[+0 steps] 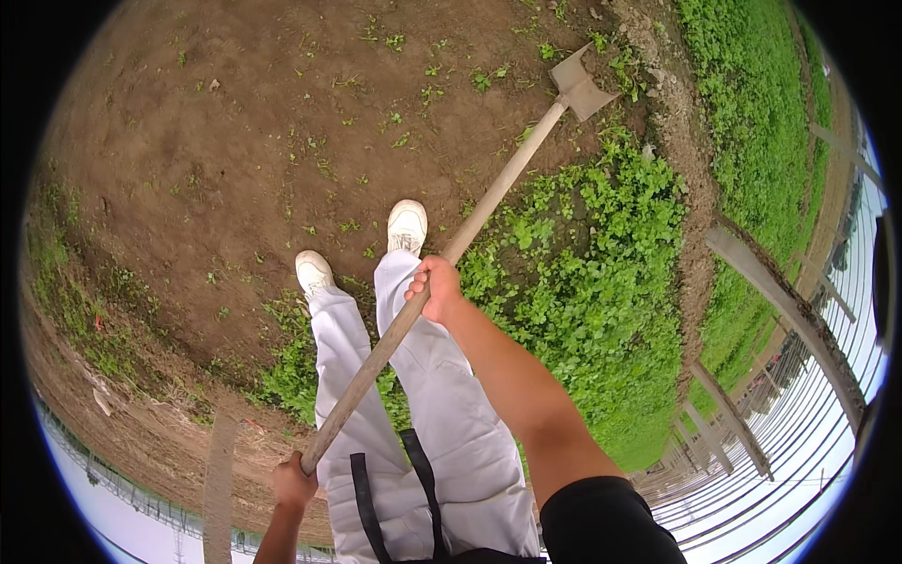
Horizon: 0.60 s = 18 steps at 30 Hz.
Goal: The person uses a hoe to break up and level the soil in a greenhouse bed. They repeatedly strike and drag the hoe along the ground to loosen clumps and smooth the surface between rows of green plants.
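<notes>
A long-handled shovel slants across the view, its wooden shaft (508, 176) running up to a flat metal blade (581, 87) at the upper right. The blade rests on or close to the soil beside some leafy plants; I cannot tell whether its edge is in the ground. My right hand (438, 287) is closed around the middle of the shaft, above my right shin. Near the butt end, my left hand (294, 482) grips the same shaft beside my left thigh.
Bare brown soil (211, 155) with scattered seedlings spreads ahead of my white shoes (407, 224). Dense green plants (585, 282) grow on the right, bordered by a dirt ridge (694, 233). Posts (789, 310) stand along the far right, and another post (220, 486) at lower left.
</notes>
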Motion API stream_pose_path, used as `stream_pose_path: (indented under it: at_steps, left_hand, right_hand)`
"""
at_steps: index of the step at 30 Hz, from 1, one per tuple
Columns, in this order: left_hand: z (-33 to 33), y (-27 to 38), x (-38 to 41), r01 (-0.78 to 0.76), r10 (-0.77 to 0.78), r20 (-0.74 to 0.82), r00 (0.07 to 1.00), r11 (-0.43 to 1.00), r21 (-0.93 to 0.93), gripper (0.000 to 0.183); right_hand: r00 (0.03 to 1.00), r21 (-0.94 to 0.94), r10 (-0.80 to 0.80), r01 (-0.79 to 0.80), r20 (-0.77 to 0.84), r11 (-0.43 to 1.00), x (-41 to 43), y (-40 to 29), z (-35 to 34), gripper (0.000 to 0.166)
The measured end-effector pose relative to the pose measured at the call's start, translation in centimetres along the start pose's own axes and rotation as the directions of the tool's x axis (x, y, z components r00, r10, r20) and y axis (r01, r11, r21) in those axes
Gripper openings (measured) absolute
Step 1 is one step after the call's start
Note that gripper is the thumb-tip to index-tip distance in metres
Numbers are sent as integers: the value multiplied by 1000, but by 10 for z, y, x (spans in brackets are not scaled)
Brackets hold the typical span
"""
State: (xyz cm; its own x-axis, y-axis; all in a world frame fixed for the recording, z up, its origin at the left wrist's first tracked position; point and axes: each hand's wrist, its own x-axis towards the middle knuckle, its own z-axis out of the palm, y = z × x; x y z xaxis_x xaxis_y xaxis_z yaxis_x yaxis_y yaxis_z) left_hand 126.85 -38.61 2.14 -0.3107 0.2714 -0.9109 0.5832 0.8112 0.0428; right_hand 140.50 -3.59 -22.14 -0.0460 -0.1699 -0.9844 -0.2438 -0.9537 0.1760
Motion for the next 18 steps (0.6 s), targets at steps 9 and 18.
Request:
stream_pose_path:
  at_steps: [9,18]
  left_hand:
    - [32,24,20,33,-32,-64,997,999,7,11]
    - [49,11,40,108,-108,-9,994,994,-24,21]
  right_hand:
    - [1000,-7,-1,1,-2,1000,16,-30,-11,14]
    - [995,-24,-72,71,-66,997,34,-21,-6,17]
